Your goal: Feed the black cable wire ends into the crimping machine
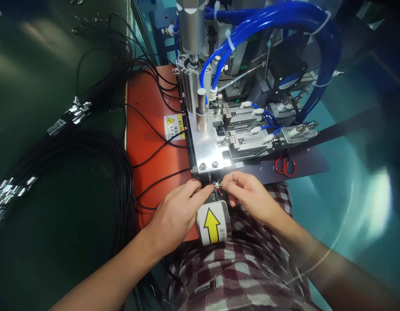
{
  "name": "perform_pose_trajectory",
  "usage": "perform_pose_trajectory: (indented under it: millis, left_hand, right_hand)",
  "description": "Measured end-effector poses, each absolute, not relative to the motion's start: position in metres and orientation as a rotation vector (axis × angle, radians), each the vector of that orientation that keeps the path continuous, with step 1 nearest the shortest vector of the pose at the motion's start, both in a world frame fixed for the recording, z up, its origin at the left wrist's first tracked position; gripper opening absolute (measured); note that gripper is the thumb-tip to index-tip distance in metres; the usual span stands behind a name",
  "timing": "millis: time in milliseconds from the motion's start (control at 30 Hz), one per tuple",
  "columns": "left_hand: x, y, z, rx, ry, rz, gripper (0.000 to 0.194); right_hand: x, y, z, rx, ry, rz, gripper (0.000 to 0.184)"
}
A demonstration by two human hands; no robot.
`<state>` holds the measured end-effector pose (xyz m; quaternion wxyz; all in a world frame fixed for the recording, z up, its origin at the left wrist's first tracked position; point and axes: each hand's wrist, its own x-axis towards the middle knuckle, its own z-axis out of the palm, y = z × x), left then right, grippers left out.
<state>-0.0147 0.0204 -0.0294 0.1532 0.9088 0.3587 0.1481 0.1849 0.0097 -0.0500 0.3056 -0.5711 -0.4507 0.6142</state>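
My left hand (178, 207) and my right hand (250, 194) meet at the front edge of a metal machine (215, 142). Both pinch the stripped end of a thin black cable (217, 187), where small red and white wires show between the fingertips. The left fingers are closed on the cable from the left, the right thumb and forefinger pinch the wire tips from the right. Just below the hands sits a white label with a yellow arrow (212, 224) pointing toward the machine.
An orange mat (148, 134) lies left of the machine, crossed by black cables. A large bundle of black cables with metal connectors (73, 172) covers the dark green table at left. Blue air hoses (284, 21) loop above. Red-handled scissors (285, 166) lie at right.
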Motion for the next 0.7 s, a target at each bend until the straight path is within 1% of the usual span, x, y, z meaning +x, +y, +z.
perform_pose_trajectory:
  millis: [233,467,633,700]
  left_hand:
    - [-0.0147,0.0194,-0.0296,2.612,1.032,0.426,0.033]
    - [-0.0146,0.0186,-0.0287,2.600,1.024,0.435,0.032]
    - [-0.0148,0.0185,-0.0290,2.608,1.054,0.394,0.033]
    - [-0.0149,0.0186,-0.0297,2.611,1.049,0.404,0.033]
  right_hand:
    - [0.1852,0.0082,-0.0507,-1.520,-1.220,1.606,0.020]
    - [0.1813,0.0070,-0.0428,-1.651,-1.384,1.374,0.019]
    - [0.1825,0.0096,-0.0472,-1.544,-1.190,1.648,0.018]
    - [0.1834,0.0091,-0.0493,-1.525,-1.204,1.619,0.018]
